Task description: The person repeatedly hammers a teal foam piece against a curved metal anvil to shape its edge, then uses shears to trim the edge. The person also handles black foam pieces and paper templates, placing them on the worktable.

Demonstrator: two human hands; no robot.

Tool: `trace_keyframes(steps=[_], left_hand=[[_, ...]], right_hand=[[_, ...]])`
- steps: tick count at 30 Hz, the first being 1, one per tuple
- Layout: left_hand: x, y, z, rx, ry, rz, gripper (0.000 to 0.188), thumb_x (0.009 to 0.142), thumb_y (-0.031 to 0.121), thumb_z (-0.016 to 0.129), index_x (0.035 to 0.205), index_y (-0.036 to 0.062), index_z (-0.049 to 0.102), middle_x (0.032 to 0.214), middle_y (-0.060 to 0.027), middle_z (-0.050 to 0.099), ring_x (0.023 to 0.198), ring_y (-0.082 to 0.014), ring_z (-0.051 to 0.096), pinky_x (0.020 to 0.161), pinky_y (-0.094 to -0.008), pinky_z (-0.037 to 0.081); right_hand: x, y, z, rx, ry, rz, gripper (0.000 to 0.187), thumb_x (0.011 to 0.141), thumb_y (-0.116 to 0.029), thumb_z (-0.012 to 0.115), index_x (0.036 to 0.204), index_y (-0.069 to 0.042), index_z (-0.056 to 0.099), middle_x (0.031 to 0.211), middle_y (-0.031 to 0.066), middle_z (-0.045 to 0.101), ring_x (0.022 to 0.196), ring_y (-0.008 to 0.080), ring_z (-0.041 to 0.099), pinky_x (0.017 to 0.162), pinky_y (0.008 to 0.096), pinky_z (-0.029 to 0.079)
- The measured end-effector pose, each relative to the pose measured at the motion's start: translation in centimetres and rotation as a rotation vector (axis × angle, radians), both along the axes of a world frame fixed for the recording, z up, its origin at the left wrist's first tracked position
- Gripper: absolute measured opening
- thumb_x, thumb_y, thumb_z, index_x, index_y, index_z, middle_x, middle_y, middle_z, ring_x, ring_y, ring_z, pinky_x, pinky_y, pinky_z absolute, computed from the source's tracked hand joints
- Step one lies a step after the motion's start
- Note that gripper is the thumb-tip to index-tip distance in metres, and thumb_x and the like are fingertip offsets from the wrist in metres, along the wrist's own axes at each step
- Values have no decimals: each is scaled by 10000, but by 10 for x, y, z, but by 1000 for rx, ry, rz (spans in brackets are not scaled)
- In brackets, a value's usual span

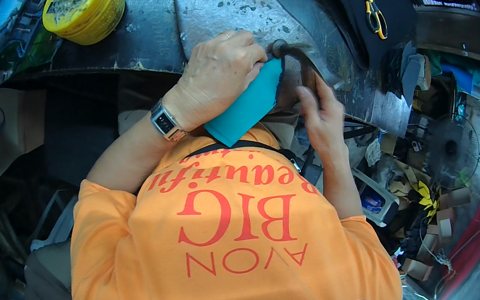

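Observation:
A flat teal piece of sheet material [246, 107], with a dark ragged right edge, lies slantwise at the near edge of the worktable. My left hand [219, 70], a watch on its wrist, is closed on the piece's upper edge. Just to the right is what looks like a hammer [298, 54], with a round dark face and a long curved head. My right hand [324, 116] is around its brown handle, thumb and fingers on either side; part of the grip is hidden. The hammer's face is close to the teal piece's upper right corner; whether they touch I cannot tell.
Beyond my hands, a worn grey slab [226, 7] lies on the dark worktable [151, 21]. A yellow tub [89, 17] stands at the far left. Scissors [376, 17] rest on folded black material [346, 9]. Scraps [430, 234] and a fan [450, 148] are at right.

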State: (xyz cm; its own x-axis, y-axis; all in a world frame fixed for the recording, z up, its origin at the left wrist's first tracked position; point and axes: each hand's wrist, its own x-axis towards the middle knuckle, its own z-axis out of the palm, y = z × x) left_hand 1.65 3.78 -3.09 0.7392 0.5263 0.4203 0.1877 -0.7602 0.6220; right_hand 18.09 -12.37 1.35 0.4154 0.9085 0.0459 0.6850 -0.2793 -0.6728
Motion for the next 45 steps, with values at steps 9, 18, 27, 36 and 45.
trace_keyframes(steps=[9, 18, 27, 36, 45], left_hand=[[0, 1, 0, -2, 10, 4, 92, 873, 117, 728, 951, 68, 735, 909, -73, 668, 881, -263, 669, 776, -367, 558], [-11, 4, 6, -126, 51, 0, 123, 882, 134, 723, 989, 75, 729, 921, -87, 671, 863, -279, 685, 764, -374, 563], [-12, 3, 4, -78, 70, -20, 113, 890, 149, 716, 971, 71, 725, 906, -83, 658, 863, -275, 677, 767, -382, 555], [-11, 1, 2, -60, 69, 3, 118, 889, 147, 720, 972, 62, 729, 909, -88, 655, 869, -277, 678, 771, -384, 556], [-14, 1, 7, -143, 86, 12, 168, 873, 128, 749, 1017, 52, 709, 941, -106, 664, 871, -271, 691, 773, -377, 565]], right_hand=[[-2, -11, 8, 195, 386, -120, 336, 1018, -134, 624, 1303, 45, 622, 784, 32, 636, 640, 94, 559, 583, 264, 446], [11, -4, -16, -86, 155, -58, 266, 1008, -165, 653, 1209, 9, 639, 960, 182, 735, 814, 211, 703, 754, 343, 536], [-5, -14, 7, 328, 553, -135, 415, 1020, -95, 608, 1414, 16, 543, 799, 35, 626, 584, 50, 495, 523, 202, 393], [-3, -12, 12, 50, 321, -103, 342, 1010, -131, 653, 1309, 31, 620, 814, 31, 667, 667, 56, 566, 603, 239, 461], [-1, -9, -13, -103, 111, 15, 236, 1005, -143, 645, 1196, -6, 627, 955, 203, 719, 794, 329, 706, 724, 371, 523]])
